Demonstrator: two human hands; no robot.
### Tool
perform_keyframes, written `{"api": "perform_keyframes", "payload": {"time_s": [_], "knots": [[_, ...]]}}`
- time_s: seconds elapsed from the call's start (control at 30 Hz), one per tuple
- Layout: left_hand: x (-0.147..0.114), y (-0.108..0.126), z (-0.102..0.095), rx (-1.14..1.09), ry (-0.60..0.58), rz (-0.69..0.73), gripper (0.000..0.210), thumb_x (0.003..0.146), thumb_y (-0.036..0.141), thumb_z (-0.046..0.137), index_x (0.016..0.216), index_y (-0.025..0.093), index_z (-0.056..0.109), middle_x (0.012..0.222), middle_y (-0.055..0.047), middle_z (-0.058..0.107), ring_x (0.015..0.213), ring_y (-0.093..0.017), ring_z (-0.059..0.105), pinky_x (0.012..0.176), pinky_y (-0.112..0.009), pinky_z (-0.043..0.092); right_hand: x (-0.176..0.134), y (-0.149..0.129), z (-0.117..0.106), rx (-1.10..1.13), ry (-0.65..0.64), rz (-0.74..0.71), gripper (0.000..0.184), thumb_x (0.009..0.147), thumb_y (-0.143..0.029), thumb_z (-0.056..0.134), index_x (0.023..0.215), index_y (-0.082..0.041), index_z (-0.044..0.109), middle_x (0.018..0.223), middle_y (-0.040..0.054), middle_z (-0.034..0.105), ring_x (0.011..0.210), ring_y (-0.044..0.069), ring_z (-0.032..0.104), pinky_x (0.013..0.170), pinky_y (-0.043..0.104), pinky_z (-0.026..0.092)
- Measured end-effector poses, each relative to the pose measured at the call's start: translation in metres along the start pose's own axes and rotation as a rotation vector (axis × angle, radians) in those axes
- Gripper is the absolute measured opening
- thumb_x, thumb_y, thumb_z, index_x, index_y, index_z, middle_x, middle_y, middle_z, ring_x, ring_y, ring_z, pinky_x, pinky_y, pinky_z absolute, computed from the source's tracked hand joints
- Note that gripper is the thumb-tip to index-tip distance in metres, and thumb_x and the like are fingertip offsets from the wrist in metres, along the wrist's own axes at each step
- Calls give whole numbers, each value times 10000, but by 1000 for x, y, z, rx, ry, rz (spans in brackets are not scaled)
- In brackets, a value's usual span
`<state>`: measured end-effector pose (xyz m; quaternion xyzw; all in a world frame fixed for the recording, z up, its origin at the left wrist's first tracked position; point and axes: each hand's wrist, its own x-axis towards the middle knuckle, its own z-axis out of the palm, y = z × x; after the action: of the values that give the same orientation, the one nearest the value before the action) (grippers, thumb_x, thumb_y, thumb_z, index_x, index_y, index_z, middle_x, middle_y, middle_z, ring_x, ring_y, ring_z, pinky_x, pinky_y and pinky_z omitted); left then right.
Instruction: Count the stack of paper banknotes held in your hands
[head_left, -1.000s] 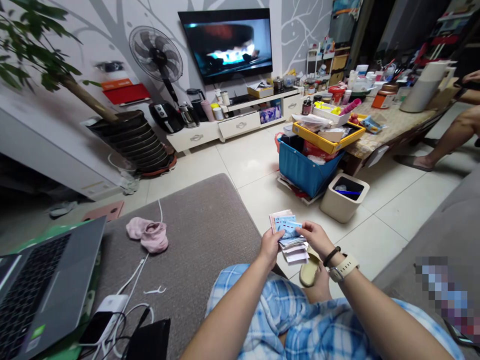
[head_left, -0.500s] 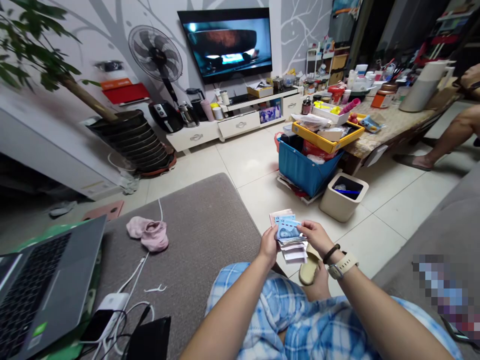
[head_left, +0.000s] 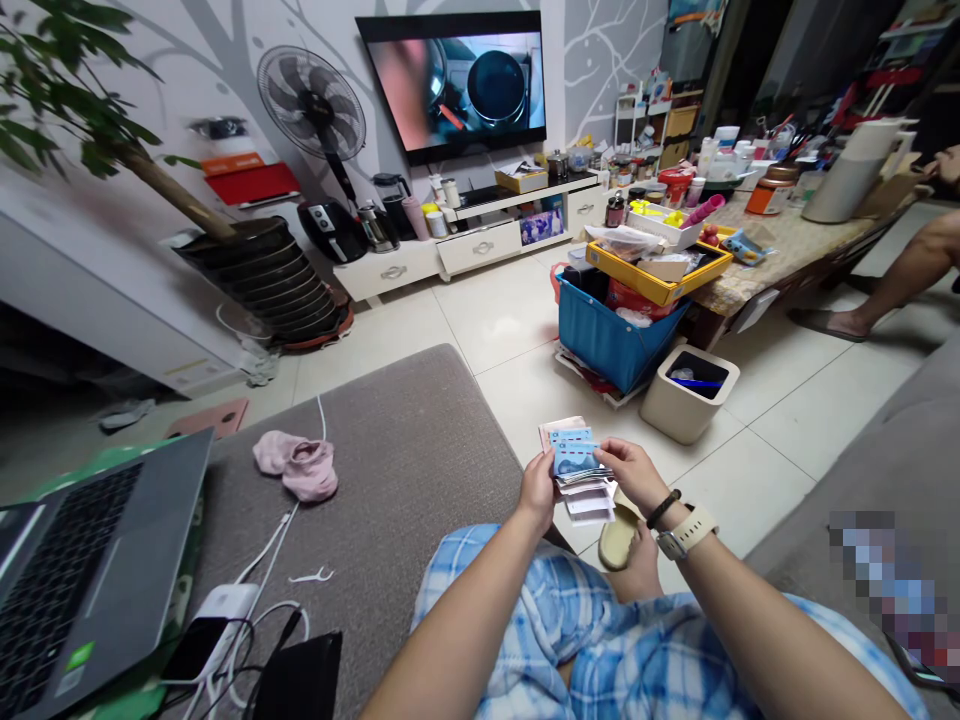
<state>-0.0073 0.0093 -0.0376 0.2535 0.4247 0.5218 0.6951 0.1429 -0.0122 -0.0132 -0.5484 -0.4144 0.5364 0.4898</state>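
A stack of banknotes [head_left: 576, 462] is held over my lap, blue notes uppermost, a pinkish one behind and whitish paper edges fanned below. My left hand [head_left: 538, 492] is closed around the stack's left side, thumb on top. At its right edge, the fingers of my right hand [head_left: 628, 470] pinch a blue note. A dark bracelet and a pale-strapped watch [head_left: 684, 532] are on my right wrist. Beneath the hands are my blue plaid clothing [head_left: 517, 600] and a pale green slipper [head_left: 618, 535] by my foot.
Left of me, the grey seat holds a laptop [head_left: 112, 560], a pink cloth [head_left: 300, 466], white cables and a black case [head_left: 298, 680]. Ahead stand a blue bin [head_left: 611, 335], a beige trash can [head_left: 686, 395] and a cluttered table [head_left: 780, 250]. Another person's leg [head_left: 892, 280] shows at right.
The blue notes' angle has shifted slightly, with the front one a little lower between my fingers. Both hands stay almost in place. The television picture is different.
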Motion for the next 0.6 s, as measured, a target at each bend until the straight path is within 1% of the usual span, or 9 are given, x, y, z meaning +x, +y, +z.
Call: {"api": "perform_keyframes", "payload": {"time_s": [0.23, 0.33, 0.6], "knots": [[0, -1, -2, 7, -8, 7, 401, 631, 477, 782, 812, 124, 729, 807, -102, 752, 827, -265, 704, 822, -378, 511, -1, -2, 0, 4, -5, 12, 421, 608, -568, 735, 719, -183, 605, 662, -11, 560, 614, 135, 465, 568, 272, 359], [0, -1, -2, 8, -3, 10, 399, 630, 472, 782, 812, 121, 728, 801, -99, 751, 820, -260, 704, 833, -377, 509, -1, -3, -1, 18, -2, 17, 424, 598, -562, 744, 712, -178, 608, 654, -14, 557, 613, 132, 464, 566, 269, 360], [1, -1, -1, -13, 7, -11, 393, 615, 453, 790, 818, 124, 718, 779, -90, 746, 792, -258, 703, 781, -362, 513, 0, 1, -1, 21, 1, 1, 406, 610, -555, 742, 691, -181, 603, 623, -25, 543, 582, 123, 450, 558, 269, 354]]}}
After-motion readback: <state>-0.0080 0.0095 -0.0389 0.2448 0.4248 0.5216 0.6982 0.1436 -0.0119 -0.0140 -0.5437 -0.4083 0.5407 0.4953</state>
